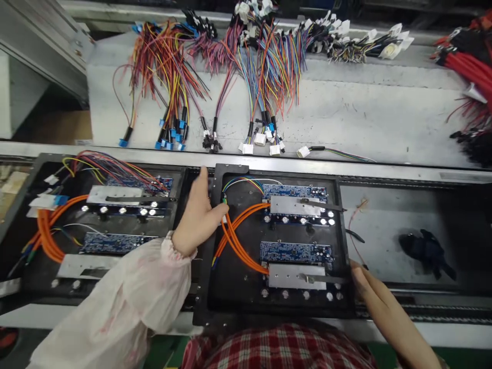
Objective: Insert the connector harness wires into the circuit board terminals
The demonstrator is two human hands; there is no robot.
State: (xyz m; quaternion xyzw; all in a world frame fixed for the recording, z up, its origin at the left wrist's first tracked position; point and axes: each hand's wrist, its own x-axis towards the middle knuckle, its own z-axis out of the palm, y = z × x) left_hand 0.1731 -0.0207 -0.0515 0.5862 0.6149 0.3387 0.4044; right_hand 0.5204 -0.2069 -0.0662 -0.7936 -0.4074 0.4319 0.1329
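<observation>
A black tray (238, 297) lies in front of me, holding two blue circuit boards (295, 251) with silver metal bars (298, 277) and looped orange cables (240, 241). My left hand (202, 215) is at the tray's left rim, index finger stretched away from me and thumb spread over the rim near the cable ends. At the lower right corner, my right hand (371, 292) rests against the outer side of the tray with its fingers fairly straight; their tips are partly hidden by the edge. Neither hand visibly holds a loose part.
Another black tray (28, 287) with boards, orange cables and thin wires stands on the left. Bundles of coloured wire harnesses (161, 66) hang over the pale shelf (365, 113) behind. Red cables (469, 72) lie far right. A dark cloth-like item (425, 251) is between the rails.
</observation>
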